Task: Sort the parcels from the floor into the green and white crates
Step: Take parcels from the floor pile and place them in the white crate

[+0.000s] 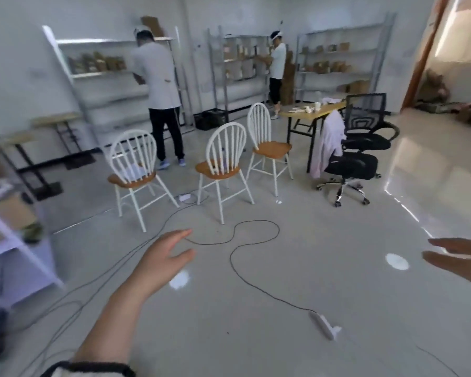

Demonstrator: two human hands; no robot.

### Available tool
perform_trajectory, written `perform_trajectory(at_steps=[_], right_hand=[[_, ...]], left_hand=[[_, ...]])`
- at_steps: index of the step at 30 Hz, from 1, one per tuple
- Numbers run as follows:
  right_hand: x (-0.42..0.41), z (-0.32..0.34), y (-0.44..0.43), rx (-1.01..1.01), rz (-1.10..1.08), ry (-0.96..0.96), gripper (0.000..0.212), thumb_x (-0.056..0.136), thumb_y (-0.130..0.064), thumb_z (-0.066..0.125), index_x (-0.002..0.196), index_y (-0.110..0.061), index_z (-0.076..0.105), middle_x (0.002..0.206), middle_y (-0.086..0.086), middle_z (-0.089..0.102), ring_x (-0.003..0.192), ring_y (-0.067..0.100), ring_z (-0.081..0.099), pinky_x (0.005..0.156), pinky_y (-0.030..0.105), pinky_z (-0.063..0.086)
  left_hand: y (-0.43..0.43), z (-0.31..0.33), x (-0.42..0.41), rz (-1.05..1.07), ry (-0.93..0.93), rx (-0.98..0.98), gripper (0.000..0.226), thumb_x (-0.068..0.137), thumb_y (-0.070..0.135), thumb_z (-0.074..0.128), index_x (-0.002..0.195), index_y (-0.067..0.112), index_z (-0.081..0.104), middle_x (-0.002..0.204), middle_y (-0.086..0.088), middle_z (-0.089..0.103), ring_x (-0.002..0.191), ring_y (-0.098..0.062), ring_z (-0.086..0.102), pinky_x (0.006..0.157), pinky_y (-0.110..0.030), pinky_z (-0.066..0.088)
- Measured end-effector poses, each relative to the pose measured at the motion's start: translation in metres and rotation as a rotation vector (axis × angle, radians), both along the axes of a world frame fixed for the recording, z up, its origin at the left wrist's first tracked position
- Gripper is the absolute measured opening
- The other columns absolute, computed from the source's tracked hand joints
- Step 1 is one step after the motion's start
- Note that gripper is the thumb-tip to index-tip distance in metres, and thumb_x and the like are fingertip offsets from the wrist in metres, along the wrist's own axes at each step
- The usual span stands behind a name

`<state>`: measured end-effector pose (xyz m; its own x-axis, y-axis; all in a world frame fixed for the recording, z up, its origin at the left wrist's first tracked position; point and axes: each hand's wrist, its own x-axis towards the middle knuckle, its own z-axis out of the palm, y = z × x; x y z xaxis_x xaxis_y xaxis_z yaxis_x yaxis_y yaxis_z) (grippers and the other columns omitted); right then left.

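So the left hand (161, 257) and forearm are bare, then there's a cream, kinda fuzzy sleeve (93, 370) with a dark cuff. The right hand (462, 263) is bare too and partly cut off.

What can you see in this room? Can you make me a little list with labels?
left hand: open, holding nothing
right hand: open, holding nothing
floor: black cable looping to a white power strip
chairs: three white chairs with wooden seats, one black office chair
people: two, standing at metal shelves with brown boxes
crates: no green or white one in view
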<state>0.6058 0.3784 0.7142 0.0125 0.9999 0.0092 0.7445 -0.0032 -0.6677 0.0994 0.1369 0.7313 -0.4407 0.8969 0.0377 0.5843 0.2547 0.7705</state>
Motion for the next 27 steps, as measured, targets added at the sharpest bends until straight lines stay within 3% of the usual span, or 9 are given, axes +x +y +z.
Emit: perform_trajectory(at_steps=[2,4,9,13,16,20,27], right_hand=[[-0.084,-0.005,0.0,-0.078,0.161,-0.004,0.061,0.018,-0.097,0.052,0.075,-0.075,0.052,0.106,-0.005,0.061,0.106,0.021,0.061,0.093,0.041,0.045],[-0.155,-0.002,0.017,-0.209,0.309,-0.126,0.061,0.025,-0.093,0.054,0.08,-0.066,0.056,0.113,-0.003,0.062,0.107,0.022,0.06,0.092,0.039,0.043],[-0.321,0.001,0.046,-0.076,0.692,-0.231,0.092,0.047,-0.09,0.047,0.122,-0.039,0.058,0.131,-0.001,0.057,0.12,0.024,0.053,0.099,0.039,0.038],[-0.433,-0.002,0.026,-0.121,0.96,-0.24,0.072,0.071,-0.07,0.059,0.133,-0.035,0.05,0.143,0.0,0.046,0.122,0.025,0.05,0.099,0.037,0.036],[-0.496,-0.008,-0.006,-0.157,1.135,-0.267,0.063,0.079,-0.057,0.062,0.135,-0.032,0.047,0.145,0.0,0.043,0.125,0.023,0.047,0.098,0.034,0.035],[-0.567,-0.024,-0.053,-0.165,1.295,-0.303,0.06,0.082,-0.051,0.063,0.135,-0.028,0.048,0.144,0.002,0.044,0.126,0.023,0.047,0.099,0.032,0.035],[-0.651,-0.06,-0.112,-0.162,1.367,-0.355,0.057,0.084,-0.045,0.063,0.135,-0.026,0.049,0.144,0.0,0.045,0.125,0.02,0.047,0.1,0.031,0.034]], left_hand=[[-0.022,-0.007,-0.027,0.125,-0.006,-0.009,0.044,0.086,0.019,0.067,0.127,0.033,0.056,0.131,0.012,0.051,0.12,-0.006,0.047,0.109,-0.029,0.034],[-0.04,-0.014,-0.049,0.235,-0.005,-0.023,0.045,0.087,0.017,0.066,0.13,0.025,0.056,0.134,0.006,0.053,0.125,-0.009,0.047,0.112,-0.032,0.032],[-0.088,-0.03,-0.078,0.53,-0.054,-0.04,0.047,0.089,0.022,0.065,0.134,0.024,0.053,0.139,0.004,0.048,0.13,-0.012,0.042,0.112,-0.035,0.032],[-0.133,-0.045,-0.092,0.717,-0.059,-0.084,0.047,0.089,0.032,0.064,0.134,0.032,0.05,0.14,0.009,0.047,0.126,-0.01,0.045,0.109,-0.032,0.035],[-0.169,-0.059,-0.101,0.821,-0.041,-0.14,0.049,0.089,0.038,0.062,0.136,0.034,0.048,0.142,0.009,0.046,0.129,-0.01,0.043,0.109,-0.031,0.035],[-0.212,-0.083,-0.116,0.956,-0.074,-0.19,0.052,0.088,0.041,0.063,0.137,0.035,0.047,0.142,0.009,0.045,0.126,-0.011,0.044,0.105,-0.03,0.036],[-0.262,-0.142,-0.174,1.041,-0.141,-0.259,0.051,0.089,0.037,0.063,0.137,0.03,0.048,0.14,0.008,0.047,0.119,-0.009,0.046,0.1,-0.027,0.039]])
